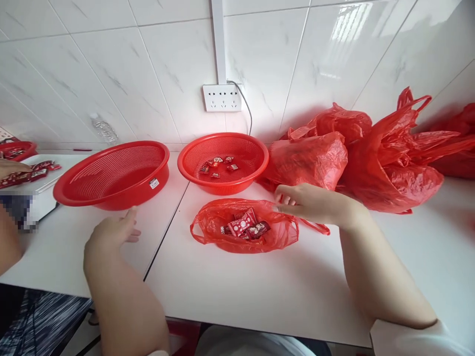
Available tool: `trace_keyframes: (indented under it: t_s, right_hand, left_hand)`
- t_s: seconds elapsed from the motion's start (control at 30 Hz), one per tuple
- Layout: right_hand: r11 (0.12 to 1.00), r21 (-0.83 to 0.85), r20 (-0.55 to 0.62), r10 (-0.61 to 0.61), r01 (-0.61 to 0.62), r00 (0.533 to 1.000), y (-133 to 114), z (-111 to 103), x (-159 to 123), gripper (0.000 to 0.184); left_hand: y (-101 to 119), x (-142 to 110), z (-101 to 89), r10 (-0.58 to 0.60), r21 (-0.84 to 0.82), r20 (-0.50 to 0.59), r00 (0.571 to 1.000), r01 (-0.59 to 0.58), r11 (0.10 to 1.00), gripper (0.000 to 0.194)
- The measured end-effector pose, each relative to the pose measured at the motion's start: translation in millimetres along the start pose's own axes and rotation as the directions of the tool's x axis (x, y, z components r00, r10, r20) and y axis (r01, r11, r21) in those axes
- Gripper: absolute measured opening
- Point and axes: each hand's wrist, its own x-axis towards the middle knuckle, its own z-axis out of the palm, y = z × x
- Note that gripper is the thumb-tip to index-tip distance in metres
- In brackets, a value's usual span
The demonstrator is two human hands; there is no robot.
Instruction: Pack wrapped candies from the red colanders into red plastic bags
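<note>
Red plastic bag sits before the colander, mouth spread, likely for easy access to wrapped candies. Right hand beside bag, fingers curled, grip unclear. Left hand open, holds nothing.

Glossy marbled wall tiles

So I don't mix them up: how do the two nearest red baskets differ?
The left basket shows nothing inside; the right basket holds wrapped packets.
The left basket shows a white sticker, the right basket none.
The left basket looks wider than the right basket.
Both are red and perforated.
</note>
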Motion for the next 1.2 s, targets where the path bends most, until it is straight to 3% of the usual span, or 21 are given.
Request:
trace_keyframes:
  t_s: [0.03,0.13,0.23,0.33,0.4,0.43,0.47,0.53,0.6,0.63,0.7,0.8,0.9,1.03,1.1,1.17,1.2]
  right_hand:
    - [0.998,-0.058,-0.002,0.039,-0.039,0.999,-4.0,2.6,-3.3,0.034]
    - [0.981,-0.184,-0.011,0.056,-0.057,0.998,-10.4,13.1,-5.8,0.029]
    - [0.962,-0.269,0.03,0.049,-0.039,0.998,-8.3,20.3,-2.1,0.022]
    - [0.972,-0.231,-0.013,0.026,-0.028,1.0,-2.0,15.1,0.9,0.019]
    - [0.997,-0.029,-0.19,-0.077,0.073,0.979,1.4,4.4,2.3,0.014]
    - [0.979,0.108,-0.339,-0.128,0.174,0.932,2.3,-2.1,3.5,0.013]
    - [0.925,0.234,-0.508,-0.147,0.3,0.849,2.5,-8.6,5.1,0.014]
    - [0.751,0.366,-0.78,-0.075,0.55,0.621,0.6,-19.5,10.0,0.018]
    - [0.611,0.367,-0.898,0.035,0.702,0.439,-3.9,-25.5,15.6,0.022]
    - [0.571,0.351,-0.92,0.06,0.742,0.388,-6.7,-26.4,18.2,0.023]
    - [0.542,0.314,-0.94,0.06,0.779,0.337,-12.5,-25.0,21.6,0.025]
    - [0.625,0.228,-0.958,0.009,0.746,0.285,-18.5,-18.9,22.7,0.025]
    - [0.745,0.119,-0.974,-0.042,0.657,0.224,-19.9,-14.1,21.1,0.021]
    - [0.853,0.002,-0.983,-0.095,0.522,0.158,-20.2,-12.5,21.3,0.014]
    - [0.865,-0.022,-0.982,-0.112,0.501,0.15,-22.8,-12.3,22.2,0.014]
    - [0.828,-0.021,-0.974,-0.144,0.561,0.177,-28.3,-11.5,21.5,0.013]
    - [0.793,-0.019,-0.965,-0.175,0.609,0.197,-31.9,-10.9,20.3,0.011]
  left_hand:
    - [7.0,-8.5,4.2,-0.056,0.036,0.019,0.998,0.056,0.998,0.064]
    - [37.0,-38.2,32.4,0.075,0.122,0.228,0.971,-0.105,0.987,0.055]
    - [59.6,-62.4,66.4,0.246,0.075,0.44,0.864,-0.309,0.948,0.046]
    - [69.4,-73.5,78.0,0.332,-0.112,0.411,0.849,-0.314,0.943,0.044]
    - [77.6,-75.7,67.3,0.388,-0.3,0.295,0.873,-0.301,0.905,0.038]
    - [84.2,-76.2,57.7,0.412,-0.395,0.228,0.882,-0.303,0.867,0.034]
    - [92.8,-76.8,46.4,0.417,-0.473,0.144,0.898,-0.308,0.825,0.03]
    - [115.4,-78.9,22.9,0.467,-0.633,-0.036,0.883,-0.382,0.673,0.021]
    - [142.2,-82.6,4.5,0.515,-0.719,-0.229,0.826,-0.501,0.483,0.021]
    - [155.5,-84.9,-1.2,0.526,-0.734,-0.312,0.791,-0.552,0.394,0.02]
    - [179.1,-89.1,-3.9,0.57,-0.729,-0.432,0.699,-0.643,0.236,0.008]
    - [201.8,-91.3,10.2,0.693,-0.694,-0.476,0.541,-0.715,0.081,0.027]
    - [211.1,-88.0,32.7,0.786,-0.592,-0.452,0.421,-0.801,0.089,0.043]
    - [214.4,-81.8,49.7,0.74,-0.286,-0.593,0.319,-0.942,0.178,0.045]
    - [214.4,-81.4,50.5,0.725,-0.286,-0.605,0.328,-0.94,0.187,0.038]
    - [214.0,-85.1,49.7,0.765,-0.443,-0.492,0.416,-0.876,0.191,0.034]
    - [213.9,-88.8,49.8,0.803,-0.536,-0.376,0.462,-0.816,0.218,0.035]
